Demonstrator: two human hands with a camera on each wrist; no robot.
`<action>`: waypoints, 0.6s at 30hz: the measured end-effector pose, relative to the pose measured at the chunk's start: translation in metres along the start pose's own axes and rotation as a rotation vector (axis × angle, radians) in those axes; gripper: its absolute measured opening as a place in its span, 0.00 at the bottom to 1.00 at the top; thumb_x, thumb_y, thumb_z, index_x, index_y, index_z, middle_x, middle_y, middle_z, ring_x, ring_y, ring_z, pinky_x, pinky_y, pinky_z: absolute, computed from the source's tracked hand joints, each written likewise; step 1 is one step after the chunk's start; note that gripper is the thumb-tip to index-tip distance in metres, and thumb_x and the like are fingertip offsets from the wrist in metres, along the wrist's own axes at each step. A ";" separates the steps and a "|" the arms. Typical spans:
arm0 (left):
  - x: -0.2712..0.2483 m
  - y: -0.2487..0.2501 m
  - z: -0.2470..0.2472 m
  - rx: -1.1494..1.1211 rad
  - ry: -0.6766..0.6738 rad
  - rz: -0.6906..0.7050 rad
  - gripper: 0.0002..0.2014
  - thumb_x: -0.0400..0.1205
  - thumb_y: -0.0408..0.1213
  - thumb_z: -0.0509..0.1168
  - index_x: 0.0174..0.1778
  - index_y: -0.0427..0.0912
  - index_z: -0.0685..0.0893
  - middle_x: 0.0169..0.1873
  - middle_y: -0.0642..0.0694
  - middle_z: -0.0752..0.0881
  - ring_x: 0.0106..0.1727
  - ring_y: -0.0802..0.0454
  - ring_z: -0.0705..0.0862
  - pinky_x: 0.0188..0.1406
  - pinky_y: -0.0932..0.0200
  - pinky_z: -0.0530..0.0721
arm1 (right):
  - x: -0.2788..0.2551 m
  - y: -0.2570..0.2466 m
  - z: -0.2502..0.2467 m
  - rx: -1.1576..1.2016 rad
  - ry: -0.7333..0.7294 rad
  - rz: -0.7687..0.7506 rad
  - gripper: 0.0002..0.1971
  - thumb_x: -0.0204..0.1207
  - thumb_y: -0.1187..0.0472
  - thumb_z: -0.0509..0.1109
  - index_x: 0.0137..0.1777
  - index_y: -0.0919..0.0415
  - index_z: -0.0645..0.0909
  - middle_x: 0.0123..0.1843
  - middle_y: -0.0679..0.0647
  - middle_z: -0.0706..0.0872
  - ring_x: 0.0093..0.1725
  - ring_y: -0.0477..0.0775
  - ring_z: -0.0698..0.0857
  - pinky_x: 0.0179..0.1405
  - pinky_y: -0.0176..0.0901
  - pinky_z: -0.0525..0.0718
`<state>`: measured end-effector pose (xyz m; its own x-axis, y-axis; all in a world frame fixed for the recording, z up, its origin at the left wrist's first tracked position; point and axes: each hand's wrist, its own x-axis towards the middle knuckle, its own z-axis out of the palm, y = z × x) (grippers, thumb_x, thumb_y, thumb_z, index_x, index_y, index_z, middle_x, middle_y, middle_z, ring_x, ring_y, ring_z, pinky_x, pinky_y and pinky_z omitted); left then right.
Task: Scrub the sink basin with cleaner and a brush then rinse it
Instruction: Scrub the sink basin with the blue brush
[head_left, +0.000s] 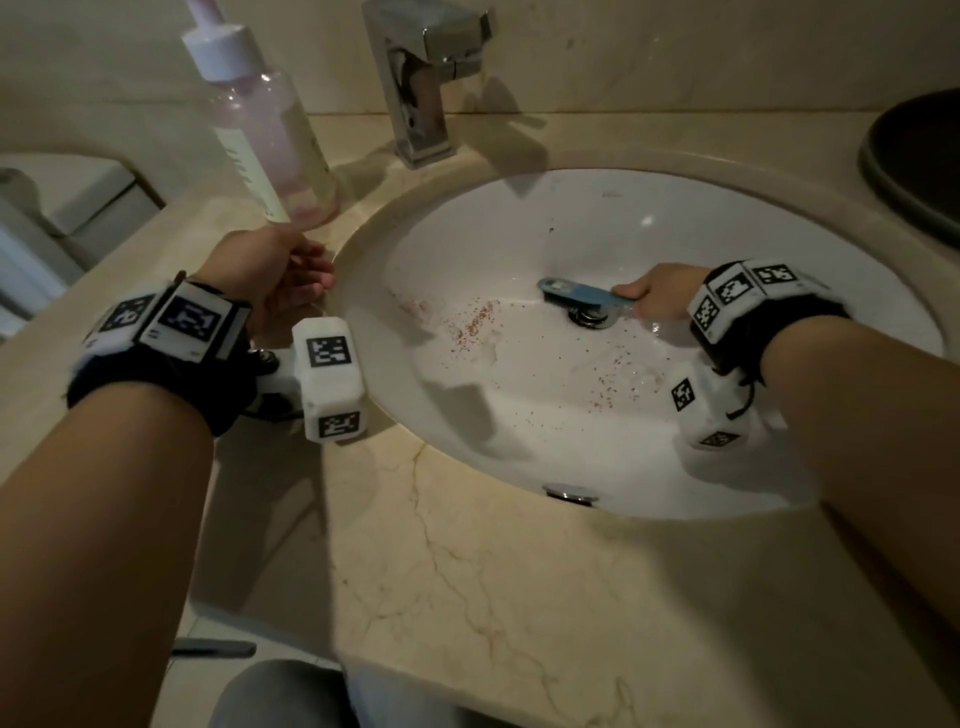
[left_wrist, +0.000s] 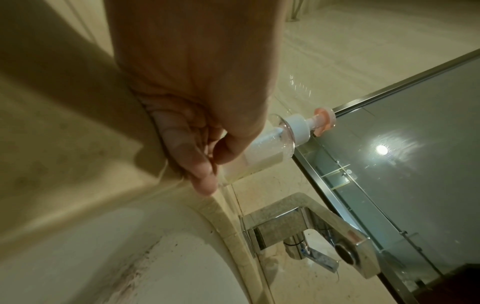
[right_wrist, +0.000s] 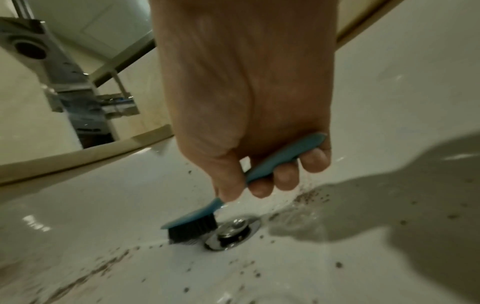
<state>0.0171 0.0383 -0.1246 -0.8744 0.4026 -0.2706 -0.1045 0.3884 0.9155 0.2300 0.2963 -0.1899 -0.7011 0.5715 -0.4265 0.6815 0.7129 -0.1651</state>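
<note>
The right hand (head_left: 662, 296) is gripping one blue brush (head_left: 582, 293), fingers curled round its handle, black bristles touching the white sink basin (head_left: 675, 218) just beside the single drain (head_left: 592, 317). Reddish specks are lying left and right of the drain; the basin's far slope is lying open. The left hand (head_left: 275, 270) is resting loosely curled and holding nothing on the counter (head_left: 467, 571) at the basin's left rim, near one pump bottle (head_left: 270, 140).
</note>
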 end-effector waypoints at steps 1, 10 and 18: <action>-0.001 0.000 0.000 0.001 0.000 0.003 0.13 0.86 0.33 0.51 0.36 0.41 0.74 0.10 0.55 0.80 0.12 0.64 0.79 0.10 0.75 0.74 | 0.002 -0.004 0.003 0.021 0.005 -0.031 0.20 0.84 0.56 0.58 0.76 0.51 0.72 0.66 0.57 0.83 0.52 0.55 0.79 0.57 0.42 0.76; -0.002 0.002 0.001 0.032 0.015 -0.013 0.13 0.85 0.34 0.53 0.35 0.42 0.75 0.10 0.55 0.80 0.12 0.65 0.80 0.12 0.76 0.76 | -0.007 -0.012 -0.017 0.106 0.098 -0.090 0.22 0.82 0.62 0.60 0.75 0.46 0.72 0.68 0.51 0.81 0.44 0.50 0.78 0.51 0.37 0.76; -0.009 0.014 0.018 0.093 0.005 -0.046 0.20 0.88 0.42 0.52 0.29 0.43 0.66 0.09 0.53 0.75 0.05 0.65 0.72 0.06 0.77 0.66 | -0.026 0.031 -0.025 -0.145 0.099 0.137 0.20 0.83 0.63 0.59 0.74 0.62 0.74 0.71 0.62 0.79 0.67 0.65 0.78 0.64 0.46 0.75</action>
<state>0.0317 0.0548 -0.1150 -0.8720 0.3786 -0.3103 -0.1003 0.4822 0.8703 0.2635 0.3134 -0.1619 -0.6257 0.6993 -0.3457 0.7398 0.6725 0.0214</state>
